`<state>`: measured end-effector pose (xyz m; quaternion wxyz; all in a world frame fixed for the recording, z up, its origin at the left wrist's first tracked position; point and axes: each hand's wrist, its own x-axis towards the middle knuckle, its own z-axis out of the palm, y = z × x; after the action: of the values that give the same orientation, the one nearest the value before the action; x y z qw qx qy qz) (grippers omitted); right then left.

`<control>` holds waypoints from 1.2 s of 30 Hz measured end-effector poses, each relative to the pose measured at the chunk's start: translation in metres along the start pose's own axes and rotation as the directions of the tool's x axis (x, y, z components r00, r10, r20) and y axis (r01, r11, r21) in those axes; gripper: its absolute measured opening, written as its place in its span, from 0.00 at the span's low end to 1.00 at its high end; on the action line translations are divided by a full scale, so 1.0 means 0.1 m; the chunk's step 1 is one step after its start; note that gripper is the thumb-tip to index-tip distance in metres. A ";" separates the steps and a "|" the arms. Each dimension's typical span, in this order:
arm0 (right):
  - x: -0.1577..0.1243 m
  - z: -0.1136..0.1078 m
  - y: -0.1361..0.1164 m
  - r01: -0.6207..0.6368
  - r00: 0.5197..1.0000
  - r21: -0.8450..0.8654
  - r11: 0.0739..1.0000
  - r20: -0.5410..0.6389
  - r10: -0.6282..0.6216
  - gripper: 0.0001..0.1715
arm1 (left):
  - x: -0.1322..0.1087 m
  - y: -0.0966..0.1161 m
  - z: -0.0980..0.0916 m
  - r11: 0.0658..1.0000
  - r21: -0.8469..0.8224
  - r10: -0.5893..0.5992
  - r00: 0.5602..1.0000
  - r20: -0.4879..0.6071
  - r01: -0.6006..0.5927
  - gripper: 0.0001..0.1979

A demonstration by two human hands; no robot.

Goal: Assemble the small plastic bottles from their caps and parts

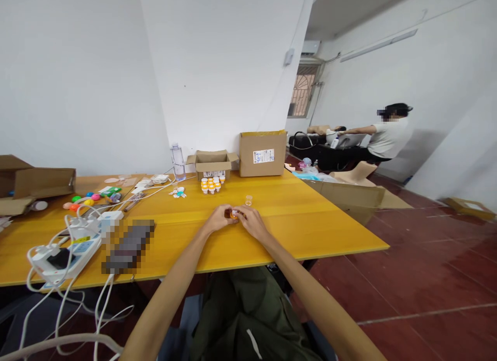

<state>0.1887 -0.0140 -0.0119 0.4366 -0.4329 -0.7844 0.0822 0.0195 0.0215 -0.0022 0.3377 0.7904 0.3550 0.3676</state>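
My left hand (218,220) and my right hand (251,221) meet above the table near its front edge. Both are closed around a small orange-and-white piece (233,214), mostly covered by the fingers, so its exact kind is hard to make out. Just beyond my right hand stands a small clear cup (248,200). Farther back, several small orange-and-white containers (212,185) are grouped closely together. To their left lies a little pile of white and teal pieces (178,192).
An open carton (213,164) and a taller cardboard box (263,154) stand against the wall beside a clear bottle (178,161). Power strips (77,252) with tangled cables and a dark blurred device (130,247) lie left. Another person (390,135) sits at the far right.
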 end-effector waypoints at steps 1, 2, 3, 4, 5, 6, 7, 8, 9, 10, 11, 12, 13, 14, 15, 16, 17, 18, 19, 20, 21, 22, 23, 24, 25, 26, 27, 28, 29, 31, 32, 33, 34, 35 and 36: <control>0.00 0.00 0.00 0.000 1.000 0.000 1.000 0.000 0.000 0.15 | 0.00 0.00 0.00 1.000 0.000 -0.006 1.000 0.001 0.006 0.10; 0.00 0.01 0.00 -0.001 1.000 0.002 1.000 -0.001 0.001 0.15 | 0.00 0.00 0.00 1.000 -0.001 -0.013 1.000 0.002 0.013 0.10; 0.00 0.01 0.01 -0.002 1.000 0.005 1.000 -0.002 0.002 0.15 | 0.00 0.01 0.00 1.000 -0.003 -0.018 1.000 0.003 0.018 0.10; 0.00 0.01 0.00 -0.004 1.000 0.008 1.000 -0.005 0.004 0.15 | 0.00 0.01 0.00 1.000 -0.005 -0.022 1.000 0.002 0.022 0.10; 0.00 0.01 0.00 -0.007 1.000 0.011 1.000 -0.008 0.007 0.15 | 0.00 0.02 0.00 1.000 -0.006 -0.023 1.000 -0.001 0.023 0.10; 0.00 0.01 0.00 -0.009 1.000 0.013 1.000 -0.011 0.009 0.14 | 0.00 0.03 0.00 1.000 -0.004 -0.022 1.000 -0.006 0.022 0.10; 0.00 0.01 0.00 -0.011 1.000 0.013 1.000 -0.012 0.011 0.14 | 0.00 0.03 0.00 1.000 0.001 -0.019 1.000 -0.010 0.019 0.10; 0.00 0.02 0.00 -0.012 1.000 0.013 1.000 -0.013 0.013 0.14 | 0.00 0.03 0.00 1.000 0.006 -0.015 1.000 -0.010 0.015 0.10; 0.00 0.02 0.01 -0.014 1.000 0.011 1.000 -0.014 0.014 0.14 | 0.00 0.03 0.00 1.000 0.011 -0.012 1.000 -0.009 0.012 0.10; 0.00 0.02 0.01 -0.015 1.000 0.011 1.000 -0.015 0.016 0.14 | 0.00 0.03 0.00 1.000 0.014 -0.010 1.000 -0.008 0.010 0.10; 0.01 0.02 0.01 -0.017 1.000 0.012 1.000 -0.014 0.017 0.14 | 0.00 0.03 0.00 1.000 0.014 -0.008 1.000 -0.007 0.008 0.10; 0.01 0.02 0.01 -0.018 1.000 0.016 1.000 -0.013 0.019 0.14 | 0.00 0.03 0.00 1.000 0.013 -0.006 1.000 -0.005 0.006 0.11; 0.01 0.02 0.02 -0.018 1.000 0.020 1.000 -0.013 0.019 0.14 | 0.00 0.02 -0.01 1.000 0.009 -0.002 1.000 -0.005 0.002 0.11; 0.01 0.02 0.02 -0.018 1.000 0.025 1.000 -0.011 0.018 0.14 | 0.00 0.02 -0.01 1.000 0.004 0.003 1.000 -0.004 -0.003 0.10; 0.01 0.02 0.01 -0.017 1.000 0.028 0.999 -0.009 0.017 0.14 | 0.00 0.02 -0.01 1.000 -0.001 0.010 1.000 -0.003 -0.010 0.10; 0.02 0.01 0.01 -0.016 1.000 0.030 0.999 -0.007 0.016 0.14 | 0.00 0.02 -0.01 1.000 -0.005 0.015 1.000 0.000 -0.015 0.10; 0.02 0.01 0.01 -0.015 1.000 0.031 0.999 -0.005 0.015 0.14 | 0.00 0.02 -0.01 1.000 -0.008 0.019 1.000 0.004 -0.019 0.10; 0.02 0.01 0.00 -0.015 1.000 0.032 0.999 -0.004 0.015 0.14 | 0.00 0.03 -0.01 1.000 -0.010 0.019 1.000 0.009 -0.019 0.09; 0.02 0.01 0.00 -0.017 1.000 0.033 0.999 -0.003 0.017 0.14 | 0.00 0.03 -0.01 1.000 -0.011 0.018 1.000 0.013 -0.018 0.09; 0.02 0.01 -0.01 -0.019 1.000 0.035 0.999 -0.003 0.019 0.14 | 0.00 0.04 -0.01 1.000 -0.012 0.013 1.000 0.018 -0.013 0.09; 0.02 0.01 -0.01 -0.021 1.000 0.036 0.999 -0.004 0.021 0.14 | 0.00 0.04 -0.01 1.000 -0.012 0.007 1.000 0.021 -0.007 0.09; 0.02 0.01 -0.01 -0.023 1.000 0.036 0.999 -0.003 0.023 0.14 | 0.00 0.05 -0.01 1.000 -0.012 0.001 1.000 0.025 -0.001 0.09; 0.02 0.01 -0.01 -0.024 1.000 0.037 0.999 -0.003 0.025 0.14 | 0.00 0.06 -0.01 1.000 -0.013 -0.004 1.000 0.026 0.005 0.09; 0.02 0.01 -0.01 -0.025 1.000 0.037 0.999 -0.002 0.025 0.14 | 0.00 0.06 -0.01 1.000 -0.014 -0.008 1.000 0.026 0.009 0.09; 0.02 0.01 -0.01 -0.024 1.000 0.038 0.999 -0.002 0.024 0.15 | 0.00 0.06 -0.01 1.000 -0.013 -0.011 1.000 0.026 0.012 0.09; 0.03 0.01 -0.01 -0.023 1.000 0.040 0.999 -0.002 0.023 0.15 | 0.00 0.07 -0.01 1.000 -0.012 -0.013 1.000 0.026 0.013 0.09; 0.03 0.01 -0.02 -0.023 1.000 0.043 0.999 -0.003 0.023 0.15 | 0.00 0.07 -0.02 1.000 -0.011 -0.013 1.000 0.026 0.013 0.09; 0.03 0.01 -0.02 -0.023 1.000 0.045 0.999 -0.004 0.023 0.15 | 0.00 0.07 -0.02 1.000 -0.010 -0.015 1.000 0.026 0.015 0.09; 0.03 0.01 -0.02 -0.024 1.000 0.046 0.999 -0.006 0.024 0.15 | 0.00 0.07 -0.02 1.000 -0.011 -0.017 0.999 0.027 0.017 0.09; 0.03 0.02 -0.02 -0.029 1.000 0.045 0.999 -0.010 0.030 0.14 | 0.00 0.07 -0.02 1.000 -0.012 -0.021 0.999 0.031 0.022 0.09; 0.03 0.02 -0.02 -0.032 0.999 0.042 0.999 -0.013 0.032 0.14 | 0.00 0.07 -0.02 1.000 -0.010 -0.022 0.999 0.029 0.023 0.10; 0.03 0.02 -0.02 -0.033 0.999 0.038 0.999 -0.016 0.034 0.13 | 0.00 0.07 -0.02 1.000 -0.006 -0.021 0.999 0.027 0.021 0.10; 0.03 0.02 -0.02 -0.035 0.999 0.033 0.999 -0.019 0.036 0.13 | -0.01 0.07 -0.02 1.000 0.000 -0.018 1.000 0.025 0.018 0.10; 0.03 0.02 -0.02 -0.037 0.999 0.027 0.999 -0.022 0.038 0.12 | -0.01 0.07 -0.02 1.000 0.006 -0.013 1.000 0.021 0.013 0.11; 0.03 0.02 -0.01 -0.040 0.999 0.020 0.999 -0.023 0.040 0.11 | -0.01 0.08 -0.01 1.000 0.012 -0.008 1.000 0.019 0.008 0.11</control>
<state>0.1860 -0.0123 -0.0104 0.4484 -0.4450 -0.7695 0.0935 0.0203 0.0173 0.0044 0.3377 0.7944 0.3573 0.3565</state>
